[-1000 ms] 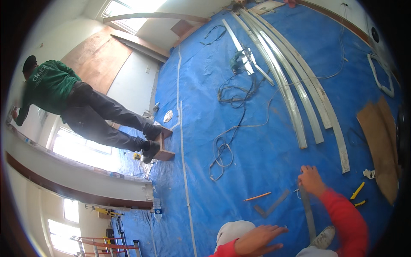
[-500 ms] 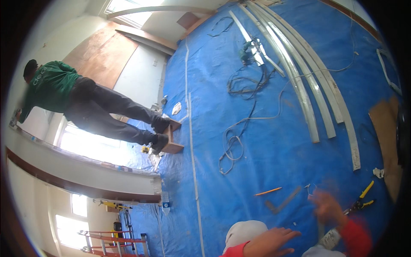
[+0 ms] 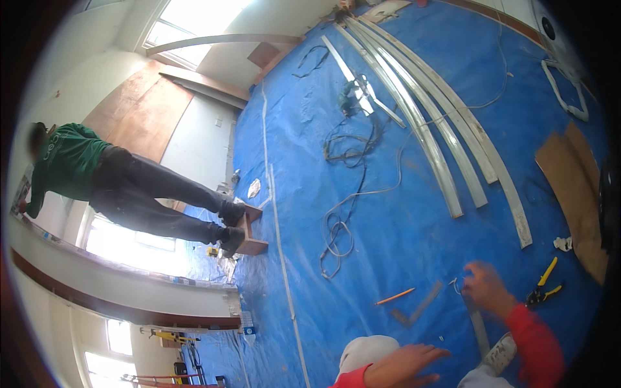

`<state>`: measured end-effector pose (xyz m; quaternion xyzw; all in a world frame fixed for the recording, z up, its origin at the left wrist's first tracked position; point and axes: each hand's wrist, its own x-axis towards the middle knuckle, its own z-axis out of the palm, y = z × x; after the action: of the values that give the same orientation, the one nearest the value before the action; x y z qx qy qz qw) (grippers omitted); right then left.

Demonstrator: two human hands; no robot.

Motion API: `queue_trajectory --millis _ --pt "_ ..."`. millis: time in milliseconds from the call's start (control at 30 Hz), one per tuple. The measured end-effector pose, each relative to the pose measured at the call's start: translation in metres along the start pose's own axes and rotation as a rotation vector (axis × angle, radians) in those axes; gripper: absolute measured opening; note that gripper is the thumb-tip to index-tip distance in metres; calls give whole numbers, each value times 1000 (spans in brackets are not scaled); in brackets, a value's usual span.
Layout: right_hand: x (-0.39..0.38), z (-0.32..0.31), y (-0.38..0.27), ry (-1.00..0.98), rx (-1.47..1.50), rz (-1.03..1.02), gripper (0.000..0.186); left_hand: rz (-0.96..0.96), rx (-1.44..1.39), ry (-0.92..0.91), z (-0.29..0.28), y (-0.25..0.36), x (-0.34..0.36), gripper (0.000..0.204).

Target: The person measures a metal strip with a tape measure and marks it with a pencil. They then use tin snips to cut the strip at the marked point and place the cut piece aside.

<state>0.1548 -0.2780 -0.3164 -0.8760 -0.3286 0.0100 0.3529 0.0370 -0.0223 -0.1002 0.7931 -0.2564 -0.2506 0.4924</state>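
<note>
Two hands are out in front of me over the blue tarp (image 3: 401, 213), both in red sleeves. My right hand (image 3: 484, 288) is blurred; it hovers over the top end of a flat grey metal strip (image 3: 477, 330) that lies on the tarp and runs down toward my shoe (image 3: 503, 352). Whether its fingers pinch the strip or only touch it, I cannot tell. My left hand (image 3: 404, 363) is loose, fingers spread, resting by my knee (image 3: 365, 352) and holding nothing, so it seems to steady me more than work.

Small tools lie within reach of the right hand: a grey square (image 3: 419, 306) just left of the strip, an orange pencil (image 3: 394, 297) beyond it, and yellow-handled snips (image 3: 542, 289) on the right, apart from my fingers. That close ring suits crouched work on the floor.

Three long curved white rails (image 3: 453, 139) lie side by side farther up the tarp, well clear of me, with loose cable (image 3: 343, 220) coiled to their left. Brown cardboard (image 3: 572, 187) sits at the right edge. Far to the left another person (image 3: 123, 184) in a green top stands on a small wooden step (image 3: 249, 229), leaning toward the window wall.
</note>
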Motion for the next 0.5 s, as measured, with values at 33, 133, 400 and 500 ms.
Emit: queue_trajectory --millis 33,133,400,500 --pt "28 13 18 -117 -31 70 14 -80 43 -44 1 -2 -4 56" --pt "74 64 60 -262 -155 141 18 -182 76 -41 3 -11 -15 56" --pt "-4 38 27 90 23 -53 17 -136 62 69 -2 -27 -35 57" --pt "-66 -27 -42 -221 2 -54 28 -99 80 84 -2 -33 -38 59"
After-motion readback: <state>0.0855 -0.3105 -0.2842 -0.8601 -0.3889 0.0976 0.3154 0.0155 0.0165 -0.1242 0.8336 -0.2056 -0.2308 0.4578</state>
